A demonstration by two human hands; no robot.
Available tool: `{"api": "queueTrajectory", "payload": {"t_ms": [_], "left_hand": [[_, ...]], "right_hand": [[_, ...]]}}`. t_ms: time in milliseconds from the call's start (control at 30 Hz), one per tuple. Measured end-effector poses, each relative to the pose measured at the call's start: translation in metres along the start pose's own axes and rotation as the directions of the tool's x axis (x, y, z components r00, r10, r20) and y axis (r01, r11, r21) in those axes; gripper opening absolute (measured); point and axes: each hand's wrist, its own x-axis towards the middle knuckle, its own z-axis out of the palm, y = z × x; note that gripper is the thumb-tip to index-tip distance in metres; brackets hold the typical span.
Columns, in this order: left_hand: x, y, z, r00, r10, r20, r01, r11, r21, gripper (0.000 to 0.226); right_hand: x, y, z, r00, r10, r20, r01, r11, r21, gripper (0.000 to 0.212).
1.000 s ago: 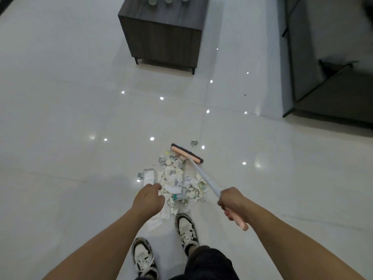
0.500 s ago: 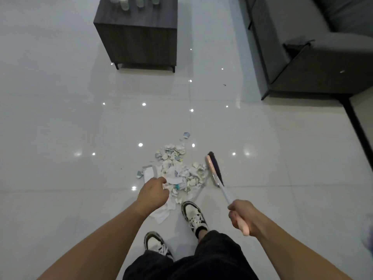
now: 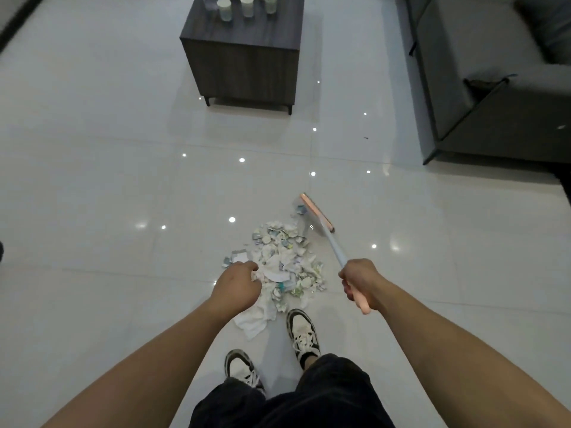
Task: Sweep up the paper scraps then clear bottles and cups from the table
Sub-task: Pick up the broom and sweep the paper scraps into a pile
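A heap of torn paper scraps (image 3: 282, 261) lies on the white tiled floor just ahead of my shoes. My right hand (image 3: 361, 281) grips the pink end of a broom handle. The broom's pink head (image 3: 316, 213) rests on the floor at the heap's far right, beside a stray scrap (image 3: 299, 209). My left hand (image 3: 238, 287) hovers over the heap's near left edge with its fingers curled under. Its palm is hidden, so I cannot tell whether it holds anything. Three paper cups (image 3: 247, 6) stand on the dark table (image 3: 244, 63) farther ahead.
A grey sofa (image 3: 494, 88) fills the right side, its corner close to the sweeping area. A crumpled white sheet (image 3: 251, 324) lies beside my right shoe (image 3: 302, 332). Open tile stretches to the left and between the heap and the table.
The broom head swung from the heap's far edge to its right side, then out to the stray scrap beyond the heap. My left hand stayed over the heap.
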Motion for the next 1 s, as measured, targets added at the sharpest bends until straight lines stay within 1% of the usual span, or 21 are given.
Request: {"api": "queueTrajectory", "payload": {"t_ms": [67,167,267,300,333,400,467,500,600,733,800,900,1000], "left_hand": [[-0.001,0.002,-0.001,0.999,-0.03,-0.03,0.031,0.999,0.011,0.041],[-0.001,-0.001,0.007,0.995,-0.091,-0.035,0.092,0.995,0.039,0.041],[0.008,-0.005,0.013,0.991,-0.132,-0.015,0.133,0.989,0.071,0.044],[0.011,-0.003,0.013,0.989,-0.145,-0.006,0.145,0.986,0.079,0.044],[0.015,0.001,0.013,0.987,-0.159,0.009,0.158,0.984,0.081,0.043],[0.023,0.011,0.01,0.986,-0.164,0.014,0.162,0.984,0.069,0.042],[0.034,0.022,0.005,0.99,-0.14,0.009,0.14,0.989,0.055,0.042],[0.04,0.026,0.001,0.992,-0.125,0.004,0.124,0.992,0.034,0.041],[0.046,0.031,-0.01,0.994,-0.104,-0.025,0.103,0.995,-0.009,0.042],[0.036,0.014,-0.028,0.985,-0.164,-0.057,0.162,0.986,-0.036,0.043],[0.027,-0.003,-0.035,0.974,-0.216,-0.062,0.214,0.976,-0.045,0.043],[0.014,-0.038,-0.049,0.95,-0.307,-0.065,0.301,0.95,-0.083,0.043],[0.005,-0.083,-0.066,0.927,-0.366,-0.079,0.356,0.927,-0.118,0.042]], "right_hand": [[0.028,-0.019,0.004,1.0,-0.027,0.009,0.028,0.998,-0.052,0.01],[0.063,-0.036,0.013,0.999,0.003,0.047,0.004,0.989,-0.149,0.015],[0.071,-0.032,0.012,0.989,0.048,0.143,0.002,0.945,-0.326,0.008],[0.067,-0.025,0.008,0.986,0.071,0.154,-0.008,0.927,-0.375,0.008],[0.061,-0.015,-0.001,0.985,0.085,0.151,-0.018,0.917,-0.398,0.012],[0.051,0.001,-0.022,0.986,0.086,0.146,-0.03,0.937,-0.348,0.023],[0.037,0.006,-0.043,0.984,0.086,0.153,-0.037,0.954,-0.298,0.024],[0.03,0.005,-0.05,0.985,0.07,0.157,-0.02,0.955,-0.297,0.023],[0.019,-0.007,-0.052,0.987,-0.009,0.161,0.065,0.934,-0.351,0.03],[0.015,-0.039,-0.021,0.978,-0.109,0.178,0.178,0.881,-0.439,0.028],[0.015,-0.053,0.004,0.97,-0.134,0.204,0.217,0.855,-0.47,0.028],[0.014,-0.066,0.053,0.954,-0.115,0.277,0.247,0.824,-0.51,0.031],[0.005,-0.075,0.112,0.928,-0.079,0.364,0.286,0.779,-0.558,0.031]]}}
